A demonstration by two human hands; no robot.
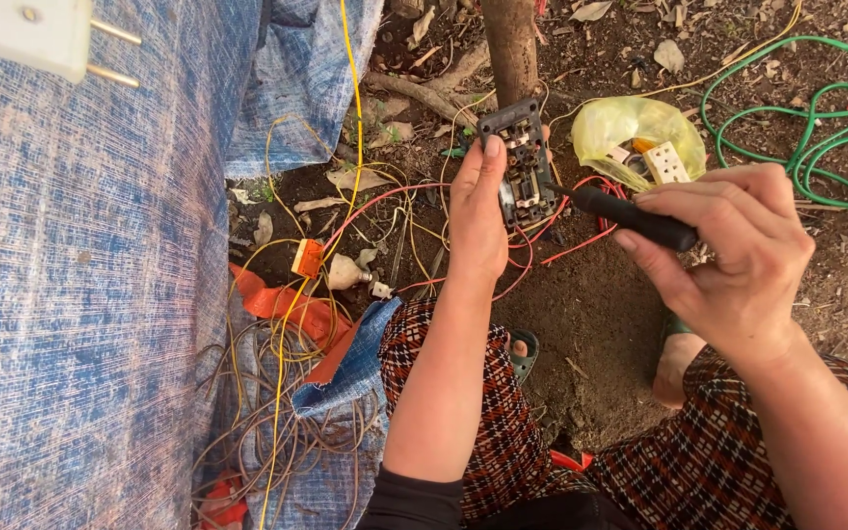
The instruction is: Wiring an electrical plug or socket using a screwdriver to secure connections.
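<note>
Left hand (476,211): fingers clamped around a dark switch frame (520,167), held upright above the bare soil, thumb on its top edge.
Right hand (738,260): fingers closed on a black-handled screwdriver (630,216), tip meeting the frame's lower right side.
Red wires (581,240): trail from the frame.
Yellow plastic bag (635,132): just behind the screwdriver, holding white sockets.
Green hose (817,118): coiled far right.
Blue tarp (80,294): left.
</note>
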